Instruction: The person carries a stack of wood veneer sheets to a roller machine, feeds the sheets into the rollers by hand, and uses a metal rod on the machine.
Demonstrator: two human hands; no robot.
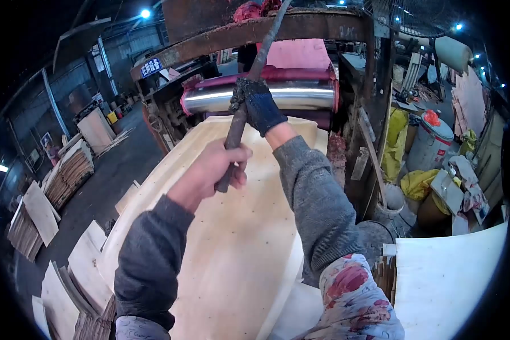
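A long dark stick (238,127) slants up over the pale wood sheets (238,243). My bare left hand (218,169) has its fingers wrapped round the stick near its lower end. Higher up, my right hand (259,106), in a dark glove, is closed round the same stick. Behind my hands lies a shiny metal roller (300,97) with pink-red coating at its edges. The far end of the sheets lies just below this roller.
A rusty machine frame (323,25) spans the roller. Stacks of wood sheets (68,175) stand at the left. At the right are a white drum (430,147), yellow bags (419,184), a bucket (389,201) and a pale sheet (442,277).
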